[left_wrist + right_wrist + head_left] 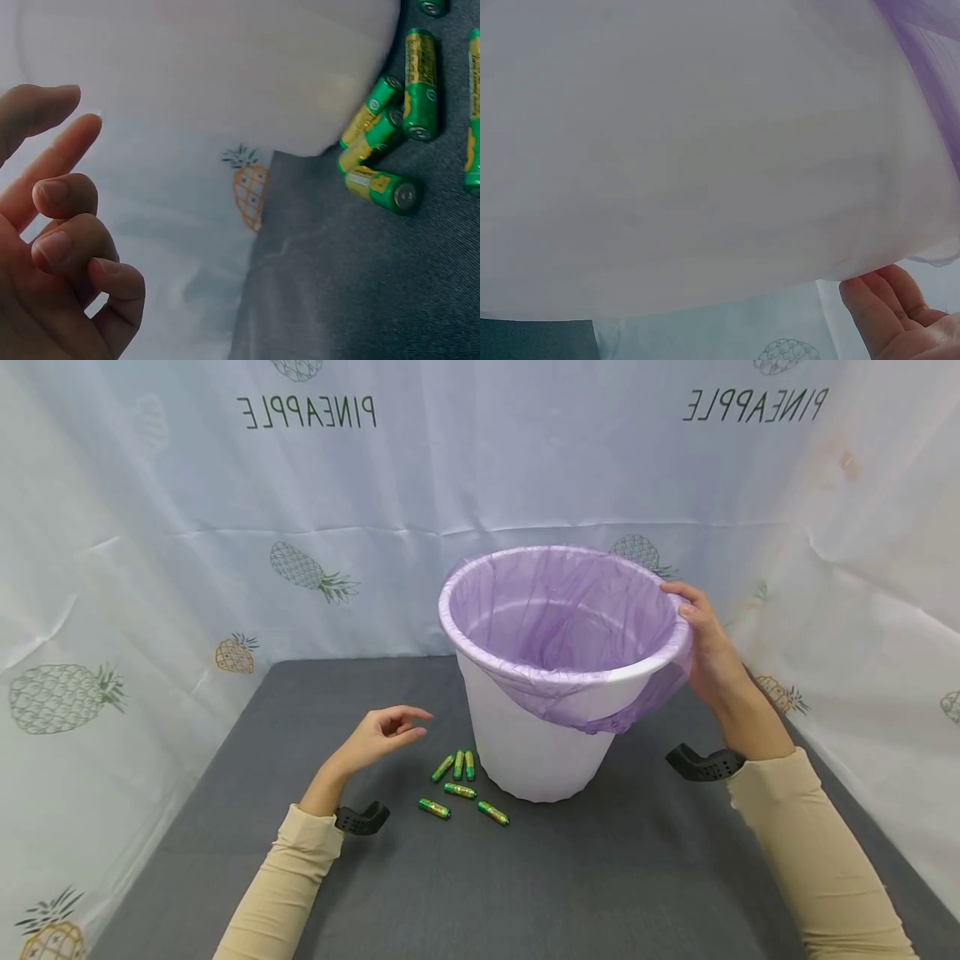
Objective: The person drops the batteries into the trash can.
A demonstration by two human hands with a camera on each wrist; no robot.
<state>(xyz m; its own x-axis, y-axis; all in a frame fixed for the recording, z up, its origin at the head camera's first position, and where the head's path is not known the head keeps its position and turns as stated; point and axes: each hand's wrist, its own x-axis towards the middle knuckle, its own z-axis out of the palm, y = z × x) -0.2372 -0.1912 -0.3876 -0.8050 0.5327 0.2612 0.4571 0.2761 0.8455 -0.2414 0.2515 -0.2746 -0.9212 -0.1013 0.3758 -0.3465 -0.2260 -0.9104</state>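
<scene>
A white trash bin [528, 756] stands upright on the table, lined with a thin purple garbage bag [600, 708] folded out over its rim. My right hand [703, 643] grips the bin's right rim, bag edge included; in the right wrist view its fingers [874, 307] touch the outside wall. My left hand [382, 735] hovers left of the bin with nothing in it. Its fingers [56, 161] are loosely bent, thumb and index apart. Several green and yellow batteries [460, 791] lie on the table, just below that hand and by the bin's base.
The dark grey table [600, 885] carries the bin and batteries. A white curtain [525, 460] with pineapple prints hangs behind and along both sides. Black wrist mounts [362, 819] sit on both forearms.
</scene>
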